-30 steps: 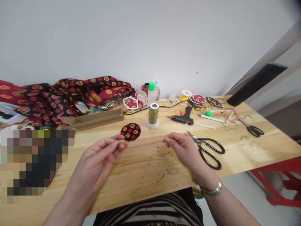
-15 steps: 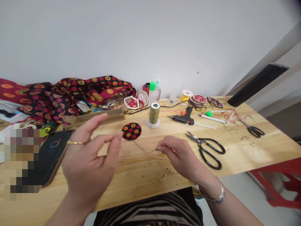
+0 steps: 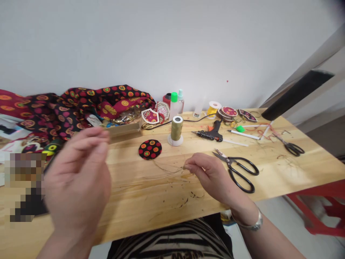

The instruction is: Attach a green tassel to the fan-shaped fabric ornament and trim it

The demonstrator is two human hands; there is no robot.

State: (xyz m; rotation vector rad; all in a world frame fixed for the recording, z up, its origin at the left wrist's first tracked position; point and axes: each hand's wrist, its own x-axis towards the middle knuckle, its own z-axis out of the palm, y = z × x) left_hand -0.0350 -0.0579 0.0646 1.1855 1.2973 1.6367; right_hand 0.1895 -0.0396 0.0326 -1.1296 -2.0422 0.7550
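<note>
My right hand (image 3: 207, 176) pinches the ends of thin threads (image 3: 167, 169) above the wooden table. These threads run left to the lower edge of a round black patterned fabric piece (image 3: 150, 149), which lies flat. My left hand (image 3: 81, 176) is raised at the left, fingers drawn together and blurred; whatever they may hold cannot be made out. Behind the threads stands a spool of olive thread (image 3: 176, 130) on a white base. Black-handled scissors (image 3: 237, 169) lie to the right of my right hand.
On the table (image 3: 272, 180) are a black glue gun (image 3: 211, 133), small scissors (image 3: 292, 146), a cardboard box (image 3: 125, 132) and a yellow thread spool (image 3: 214, 108). Patterned cloth (image 3: 81, 102) is heaped at the back left. Bottles (image 3: 174, 106) stand near the wall; a red stool (image 3: 320, 212) is at lower right.
My left hand has moved left and away from the fabric circle, now over the phone. My right hand has shifted slightly right with the threads.
</note>
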